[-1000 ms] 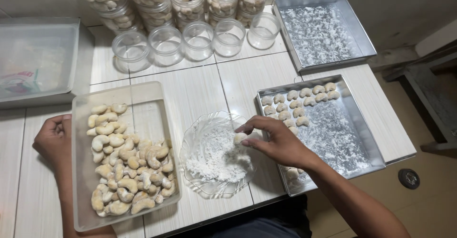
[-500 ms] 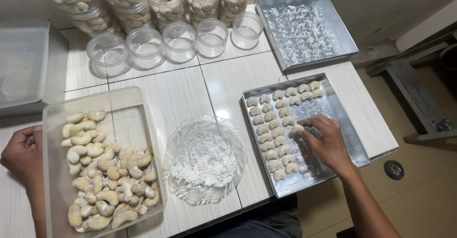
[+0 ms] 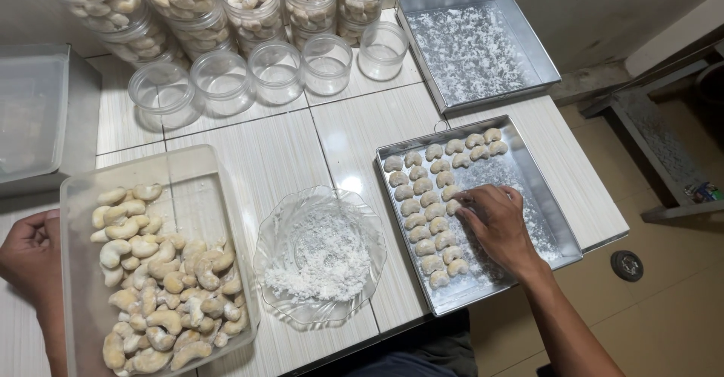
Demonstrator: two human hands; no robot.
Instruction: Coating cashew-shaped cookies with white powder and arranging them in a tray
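Head view, right hand (image 3: 498, 226) – fingers pinching a coated cookie (image 3: 455, 206) in metal tray (image 3: 554, 203), left hand (image 3: 30, 256) curled empty.

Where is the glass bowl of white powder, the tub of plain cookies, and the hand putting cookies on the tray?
glass bowl (image 3: 277, 235), head view, on its left rim.
plastic tub (image 3: 192, 167), head view, on its bare upper part.
right hand (image 3: 496, 225), head view, on the back of the hand.

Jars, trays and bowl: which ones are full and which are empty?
Back jars: full of cookies.
Front jars: empty, no lids.
Far tray: only powder.
Near tray: partly filled with coated cookies.
Glass bowl: holds white powder.
Plastic tub: full of crescent cookies.
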